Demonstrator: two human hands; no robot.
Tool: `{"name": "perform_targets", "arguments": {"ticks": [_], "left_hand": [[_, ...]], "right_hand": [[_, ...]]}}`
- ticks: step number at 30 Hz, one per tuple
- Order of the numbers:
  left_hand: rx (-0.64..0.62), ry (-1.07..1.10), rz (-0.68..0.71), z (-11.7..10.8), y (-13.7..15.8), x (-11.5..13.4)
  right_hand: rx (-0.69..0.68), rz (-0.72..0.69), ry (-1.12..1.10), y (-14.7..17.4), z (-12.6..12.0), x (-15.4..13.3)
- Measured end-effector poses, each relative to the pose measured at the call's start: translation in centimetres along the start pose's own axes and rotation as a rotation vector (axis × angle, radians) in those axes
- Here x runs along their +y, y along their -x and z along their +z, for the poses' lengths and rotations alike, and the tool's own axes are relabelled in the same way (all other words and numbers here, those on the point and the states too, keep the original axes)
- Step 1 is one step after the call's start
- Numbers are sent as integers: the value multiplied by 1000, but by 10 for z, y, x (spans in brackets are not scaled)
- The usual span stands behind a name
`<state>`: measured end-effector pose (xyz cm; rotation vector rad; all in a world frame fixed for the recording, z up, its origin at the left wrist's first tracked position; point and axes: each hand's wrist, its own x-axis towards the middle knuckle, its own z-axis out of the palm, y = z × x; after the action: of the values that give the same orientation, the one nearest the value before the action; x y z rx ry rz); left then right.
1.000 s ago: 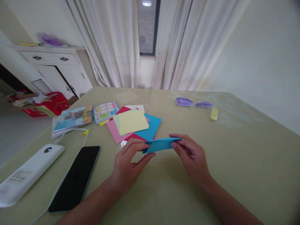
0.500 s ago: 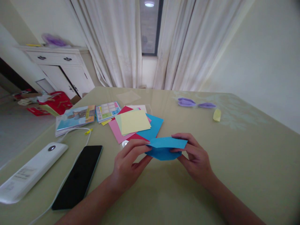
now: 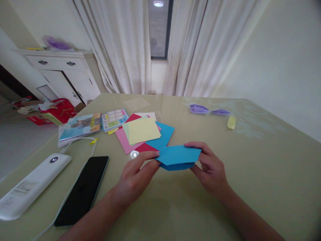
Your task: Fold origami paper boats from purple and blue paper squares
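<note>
A folded sheet of blue paper [image 3: 179, 154] is held just above the table between both hands, its upper layer nearly flat and a narrow gap showing along the near side. My left hand [image 3: 136, 174] pinches its left corner with thumb and fingers. At the other end, my right hand [image 3: 210, 167] grips the right edge, index finger on top and thumb beneath; some of its fingers are hidden by the paper. Behind the hands lies a fanned stack of coloured paper [image 3: 144, 130] in yellow, pink, red and blue.
A black phone [image 3: 84, 190], a white power bank [image 3: 32, 187] and a cable lie at the left. Booklets [image 3: 81, 126] rest behind them. Folded purple paper [image 3: 199, 109] and a small yellow folded piece [image 3: 231, 123] sit at the far right. A round white object [image 3: 134, 154] is near my left hand.
The upper layer of the blue paper has come down, so the opening toward me is narrower. My left fingers have shifted to the corner. My right hand has barely moved.
</note>
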<state>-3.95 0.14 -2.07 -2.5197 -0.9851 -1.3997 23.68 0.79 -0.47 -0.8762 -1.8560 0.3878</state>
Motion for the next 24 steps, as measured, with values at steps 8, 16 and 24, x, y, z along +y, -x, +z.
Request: {"name": "perform_targets", "arguments": {"ticks": [8, 16, 24], "left_hand": [[-22, -32, 60, 0, -5, -2], [43, 137, -52, 5, -12, 5], [99, 227, -161, 9, -13, 10]], "right_hand": [[-1, 14, 1, 2, 1, 2], [7, 67, -8, -1, 1, -1], [32, 195, -68, 1, 5, -7]]}}
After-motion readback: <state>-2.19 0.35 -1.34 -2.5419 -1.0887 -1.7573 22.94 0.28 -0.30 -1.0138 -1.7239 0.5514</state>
